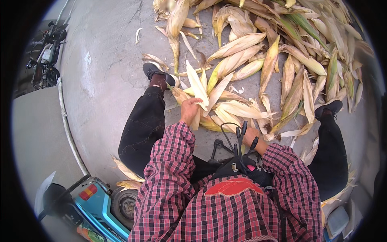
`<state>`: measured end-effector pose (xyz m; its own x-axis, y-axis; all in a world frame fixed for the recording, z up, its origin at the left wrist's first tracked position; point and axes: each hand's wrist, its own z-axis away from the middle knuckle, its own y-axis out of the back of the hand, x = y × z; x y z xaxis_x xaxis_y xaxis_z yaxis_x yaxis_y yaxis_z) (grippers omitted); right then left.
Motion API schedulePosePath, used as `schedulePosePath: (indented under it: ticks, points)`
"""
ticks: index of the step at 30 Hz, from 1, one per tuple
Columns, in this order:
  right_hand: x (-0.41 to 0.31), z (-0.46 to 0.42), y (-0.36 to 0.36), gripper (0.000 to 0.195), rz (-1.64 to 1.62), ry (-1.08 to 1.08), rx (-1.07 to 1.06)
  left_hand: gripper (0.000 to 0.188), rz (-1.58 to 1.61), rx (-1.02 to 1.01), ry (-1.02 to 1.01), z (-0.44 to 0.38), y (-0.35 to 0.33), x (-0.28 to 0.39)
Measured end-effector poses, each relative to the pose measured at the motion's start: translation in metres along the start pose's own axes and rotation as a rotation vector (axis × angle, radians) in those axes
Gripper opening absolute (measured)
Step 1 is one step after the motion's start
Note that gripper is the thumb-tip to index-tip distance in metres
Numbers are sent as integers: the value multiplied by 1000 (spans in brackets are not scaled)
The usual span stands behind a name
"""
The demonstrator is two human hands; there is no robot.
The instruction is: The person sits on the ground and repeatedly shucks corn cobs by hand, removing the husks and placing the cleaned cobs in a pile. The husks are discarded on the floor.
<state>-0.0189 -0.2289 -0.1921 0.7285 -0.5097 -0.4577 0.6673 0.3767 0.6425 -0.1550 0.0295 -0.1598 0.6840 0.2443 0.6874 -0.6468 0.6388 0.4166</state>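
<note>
My left hand is closed on pale corn husk leaves, which stand up and fan out above the fingers. To the right, my right hand is partly hidden behind black cables with connectors; it lies against husks at the near edge of the heap, and what its fingers hold cannot be told. Between the hands lie husk-covered ears and loose husks. Just beyond them, unhusked ears of corn rest on the concrete floor.
A large heap of unhusked corn spreads over the upper right. My shod feet stand either side of the nearer husks. A turquoise vehicle is at lower left, a parked motorbike at upper left, and a plastic container at lower right.
</note>
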Motion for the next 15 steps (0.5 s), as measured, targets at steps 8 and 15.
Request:
schedulePosePath:
  ticks: [8, 15]
  points:
    - [-57, -7, -13, 65, -13, 646, -117, 12, -813, 263, 336, 25, 42, -47]
    - [-35, -11, -19, 34, -221, 424, -95, 28, -1150, -5, -288, 28, -10, -11]
